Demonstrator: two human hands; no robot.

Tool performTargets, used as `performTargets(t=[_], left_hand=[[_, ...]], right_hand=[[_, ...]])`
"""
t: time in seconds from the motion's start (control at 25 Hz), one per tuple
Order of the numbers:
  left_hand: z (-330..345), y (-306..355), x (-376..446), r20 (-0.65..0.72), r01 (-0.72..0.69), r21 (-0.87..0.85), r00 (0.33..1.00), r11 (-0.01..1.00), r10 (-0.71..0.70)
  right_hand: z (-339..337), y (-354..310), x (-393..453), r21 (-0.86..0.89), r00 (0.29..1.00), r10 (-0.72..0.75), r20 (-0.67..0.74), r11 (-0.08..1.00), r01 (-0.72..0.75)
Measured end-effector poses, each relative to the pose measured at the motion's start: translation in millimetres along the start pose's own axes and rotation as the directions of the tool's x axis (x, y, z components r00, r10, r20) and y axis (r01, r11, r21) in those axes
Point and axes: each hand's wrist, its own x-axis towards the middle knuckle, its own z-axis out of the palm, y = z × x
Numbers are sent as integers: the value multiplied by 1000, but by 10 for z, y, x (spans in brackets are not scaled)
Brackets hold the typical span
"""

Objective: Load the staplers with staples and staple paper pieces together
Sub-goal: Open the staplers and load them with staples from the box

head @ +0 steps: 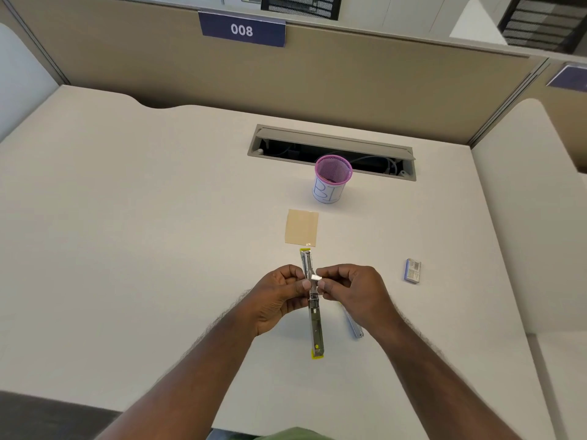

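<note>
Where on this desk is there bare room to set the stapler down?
Bare desk spreads left of the left hand. It is crowded around the opened stapler, between the tan paper and the staple box.

White desk [158, 249] with opened stapler [313, 309], tan paper [301, 228], staple box [413, 270], pink mesh cup [332, 179].

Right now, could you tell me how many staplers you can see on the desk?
2. An opened yellow-tipped stapler lies flat at the centre under both hands; a second stapler lies just to its right, mostly hidden beneath the right hand.
</note>
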Motion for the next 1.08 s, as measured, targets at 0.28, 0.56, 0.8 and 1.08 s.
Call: performTargets(t=[0.28,0.56,0.8,1.08], left_hand=[[49,5,1,45,-8,0,999,1000,8],[47,2,22,87,-20,-3,996,1000,20],[50,6,-4,85,-30,-12,996,999,31],[94,34,-33,84,-52,-15,995,999,54]], right_hand=[[-57,-129,-59,-367,992,-124,-21,924,107],[-81,-283,-55,-526,989,-148,15,840,134],[-97,-305,-39,-633,961,-246,123,727,267],[-104,-297,-86,-645,942,-302,145,693,322]])
